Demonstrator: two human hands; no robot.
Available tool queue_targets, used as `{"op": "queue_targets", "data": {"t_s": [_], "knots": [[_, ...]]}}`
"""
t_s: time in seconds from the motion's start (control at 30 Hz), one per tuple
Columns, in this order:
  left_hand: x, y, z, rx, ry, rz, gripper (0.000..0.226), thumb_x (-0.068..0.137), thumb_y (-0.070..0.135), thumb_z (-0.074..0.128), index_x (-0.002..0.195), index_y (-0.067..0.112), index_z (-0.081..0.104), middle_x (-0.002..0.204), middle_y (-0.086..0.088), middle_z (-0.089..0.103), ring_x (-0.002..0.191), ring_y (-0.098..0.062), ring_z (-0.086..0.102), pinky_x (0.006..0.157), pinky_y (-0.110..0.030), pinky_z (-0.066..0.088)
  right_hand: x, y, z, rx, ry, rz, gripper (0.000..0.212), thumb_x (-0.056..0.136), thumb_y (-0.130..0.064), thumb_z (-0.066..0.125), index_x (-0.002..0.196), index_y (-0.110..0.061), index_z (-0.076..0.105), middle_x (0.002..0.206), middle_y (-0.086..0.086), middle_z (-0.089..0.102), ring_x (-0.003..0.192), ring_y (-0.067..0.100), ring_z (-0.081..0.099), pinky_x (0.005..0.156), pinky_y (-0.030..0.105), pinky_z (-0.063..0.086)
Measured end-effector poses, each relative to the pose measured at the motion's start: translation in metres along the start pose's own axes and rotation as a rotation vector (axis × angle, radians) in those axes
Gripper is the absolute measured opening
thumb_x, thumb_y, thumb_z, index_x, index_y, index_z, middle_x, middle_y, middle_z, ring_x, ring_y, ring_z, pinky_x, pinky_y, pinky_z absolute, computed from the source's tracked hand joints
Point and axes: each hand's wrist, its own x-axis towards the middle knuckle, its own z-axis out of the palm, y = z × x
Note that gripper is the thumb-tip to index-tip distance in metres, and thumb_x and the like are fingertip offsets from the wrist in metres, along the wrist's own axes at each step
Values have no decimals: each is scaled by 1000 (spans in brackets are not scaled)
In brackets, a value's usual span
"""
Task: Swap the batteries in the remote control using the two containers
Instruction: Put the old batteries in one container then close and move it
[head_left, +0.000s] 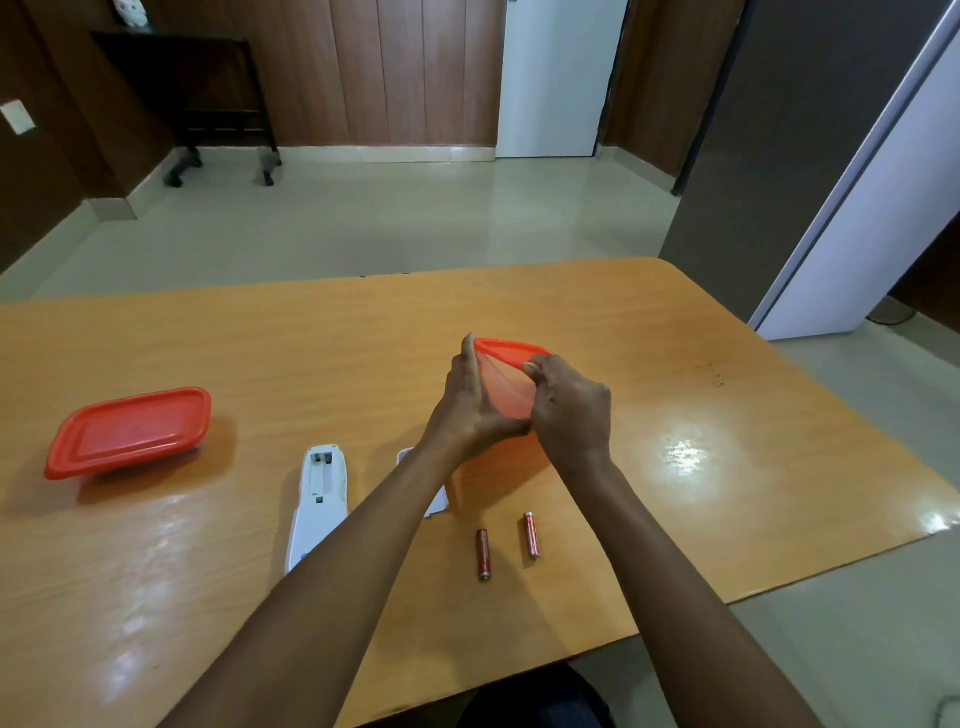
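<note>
A white remote control (318, 504) lies face down near the table's front, its battery bay open and empty. The white battery cover (436, 504) lies just right of it, mostly hidden by my left forearm. Two red batteries (483, 554) (531, 534) lie side by side on the table below my hands. My left hand (467, 405) and my right hand (569, 410) both grip a translucent orange container (506, 384) at the table's middle, its red lid (511, 347) tilted up at the far side. A second container with a red lid (130, 431) sits closed at the left.
The wooden table (727, 415) has a rounded far right corner, and its front edge runs diagonally at the lower right. Beyond it is a tiled floor, a dark wheeled stand (218, 104) at the back left and a white door.
</note>
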Motion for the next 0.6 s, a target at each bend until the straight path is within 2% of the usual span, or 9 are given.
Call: {"op": "queue_targets", "data": {"t_s": [0.13, 0.2, 0.27, 0.37, 0.43, 0.5, 0.6], "knots": [[1, 8, 1, 58, 11, 23, 128, 60, 38, 83, 147, 22, -9, 148, -5, 23, 136, -24, 28, 98, -37, 41, 5, 3, -2, -15, 72, 92, 30, 88, -17, 45, 76, -2, 68, 51, 8, 64, 38, 21, 55, 37, 21, 37], [0, 10, 0, 65, 5, 36, 129, 59, 37, 84, 147, 21, -9, 149, -5, 21, 137, -24, 26, 100, -38, 40, 9, 6, -5, -21, 131, 130, 30, 88, -16, 44, 77, -2, 68, 51, 9, 63, 39, 23, 54, 40, 18, 26], [-2, 6, -2, 59, -17, 42, 130, 58, 36, 84, 147, 21, -9, 150, -5, 21, 138, -22, 26, 103, -39, 40, 23, 14, -13, 0, 229, 248, 28, 90, -13, 44, 81, 0, 68, 58, 16, 66, 47, 28, 58, 46, 20, 19], [-10, -2, -1, 54, -6, 15, 127, 58, 34, 85, 147, 25, -4, 146, -4, 24, 135, -21, 30, 99, -38, 42, 44, 33, -34, -47, 307, 402, 28, 95, -16, 44, 90, 2, 66, 73, 23, 68, 61, 33, 59, 56, 26, 26], [-10, -3, 1, 10, 0, -23, 124, 59, 32, 85, 147, 24, -2, 148, -5, 20, 136, -21, 27, 103, -36, 38, 44, 46, -49, -84, 357, 476, 28, 97, -15, 42, 94, 3, 64, 77, 24, 67, 62, 27, 51, 57, 25, 25], [-5, 0, 4, -24, -11, -52, 120, 62, 32, 84, 147, 21, 0, 151, -5, 12, 139, -21, 23, 107, -35, 33, 36, 56, -63, -113, 417, 585, 27, 97, -13, 40, 94, 4, 61, 83, 25, 65, 67, 24, 49, 58, 23, 25], [1, 2, 6, -13, -59, -102, 112, 70, 31, 79, 148, 18, 0, 157, -6, -8, 144, -21, 14, 111, -32, 25, 20, 67, -83, -110, 475, 776, 27, 97, -11, 35, 98, 4, 58, 93, 24, 64, 82, 30, 57, 67, 34, 38]]}}
